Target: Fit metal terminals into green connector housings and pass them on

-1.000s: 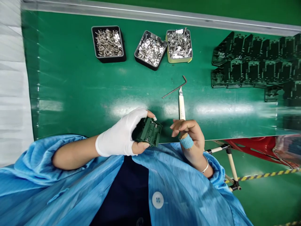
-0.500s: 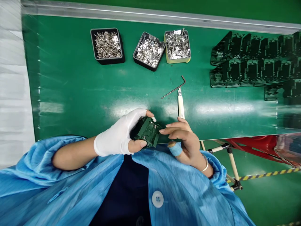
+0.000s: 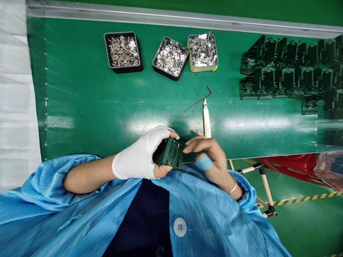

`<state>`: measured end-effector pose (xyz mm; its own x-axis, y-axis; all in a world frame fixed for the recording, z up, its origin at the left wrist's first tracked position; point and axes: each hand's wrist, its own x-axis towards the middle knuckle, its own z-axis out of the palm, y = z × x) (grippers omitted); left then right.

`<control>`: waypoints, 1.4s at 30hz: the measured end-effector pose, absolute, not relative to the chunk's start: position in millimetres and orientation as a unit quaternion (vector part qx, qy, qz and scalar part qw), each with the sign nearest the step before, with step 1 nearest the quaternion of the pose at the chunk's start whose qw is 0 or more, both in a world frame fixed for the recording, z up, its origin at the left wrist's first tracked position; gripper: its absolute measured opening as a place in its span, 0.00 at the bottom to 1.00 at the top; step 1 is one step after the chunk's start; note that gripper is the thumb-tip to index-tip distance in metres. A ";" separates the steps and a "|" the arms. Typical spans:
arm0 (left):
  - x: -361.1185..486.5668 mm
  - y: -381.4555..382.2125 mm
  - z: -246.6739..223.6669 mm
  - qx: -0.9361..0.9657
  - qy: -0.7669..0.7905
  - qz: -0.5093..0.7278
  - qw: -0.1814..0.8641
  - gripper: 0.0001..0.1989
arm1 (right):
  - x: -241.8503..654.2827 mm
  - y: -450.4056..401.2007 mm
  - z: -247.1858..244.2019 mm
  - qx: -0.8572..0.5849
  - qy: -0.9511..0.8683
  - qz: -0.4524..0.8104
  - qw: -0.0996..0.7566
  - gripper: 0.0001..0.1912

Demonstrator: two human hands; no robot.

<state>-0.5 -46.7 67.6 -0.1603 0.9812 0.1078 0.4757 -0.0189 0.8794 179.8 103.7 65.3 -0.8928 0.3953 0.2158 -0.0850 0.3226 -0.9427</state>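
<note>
My left hand (image 3: 146, 153), in a white fingerless glove, grips a dark green plastic housing (image 3: 171, 153) between thumb and fingers at the table's near edge. Small metal bits show in the housing's upper face. Just right of it is my right hand (image 3: 210, 151), fingers loosely bent and apart, with blue tape round the thumb. Its fingertips are close to the housing's right side; whether they touch it I cannot tell. Beyond that hand lies a craft knife (image 3: 206, 123) with a pale handle, its blade tip by a hex key (image 3: 198, 101).
Three small boxes of metal parts stand at the back: a left box (image 3: 110, 57), a middle box (image 3: 160, 69) and a right box (image 3: 205, 68). Rows of dark green housings (image 3: 288, 80) fill the right side. A red stool (image 3: 292, 171) is below the table's right edge.
The housing has tilted in my left hand, showing a different face, and shifted slightly right. My right hand's fingers have curled a little and moved slightly.
</note>
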 end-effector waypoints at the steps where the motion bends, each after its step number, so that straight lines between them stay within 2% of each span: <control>1: -0.8 -46.6 68.2 0.567 0.631 0.428 0.311 0.31 | 181.0 105.7 63.8 -0.128 -0.755 0.595 0.245 0.06; 4: -2.3 -46.2 70.5 0.541 0.628 0.438 0.349 0.30 | 184.9 109.1 60.9 -0.167 -0.721 0.607 0.291 0.07; 10: -4.4 -46.3 70.7 0.519 0.622 0.450 0.376 0.31 | 183.2 106.8 65.6 -0.094 -0.796 0.559 0.212 0.08; 14: -3.9 -46.8 68.6 0.502 0.623 0.447 0.400 0.32 | 178.8 103.1 64.3 -0.011 -0.892 0.407 0.197 0.09; 18: -5.7 -44.1 71.5 0.493 0.622 0.423 0.437 0.32 | 179.8 101.6 59.0 0.066 -0.935 0.241 0.250 0.10; 20: -7.0 -41.6 74.9 0.485 0.605 0.418 0.474 0.32 | 182.1 103.7 58.1 0.056 -0.934 0.216 0.279 0.10; 25: -7.9 -37.7 80.8 0.461 0.566 0.409 0.548 0.33 | 188.2 111.0 61.4 -0.031 -0.895 0.354 0.270 0.12; 29: -8.1 -38.5 78.1 0.454 0.554 0.410 0.564 0.33 | 188.8 109.7 63.3 -0.028 -0.867 0.432 0.247 0.12; 38: -7.1 -40.7 76.3 0.479 0.577 0.397 0.529 0.31 | 183.8 102.2 62.5 0.019 -0.865 0.467 0.184 0.13; 42: -5.4 -42.0 76.9 0.486 0.588 0.404 0.505 0.31 | 186.1 107.2 65.9 -0.039 -0.831 0.511 0.216 0.12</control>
<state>-5.4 -42.0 76.9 -0.0166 0.9793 -0.2016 0.1632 0.2016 0.9658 186.1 107.2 65.9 -0.9032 0.2865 0.3197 -0.1561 0.4744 -0.8663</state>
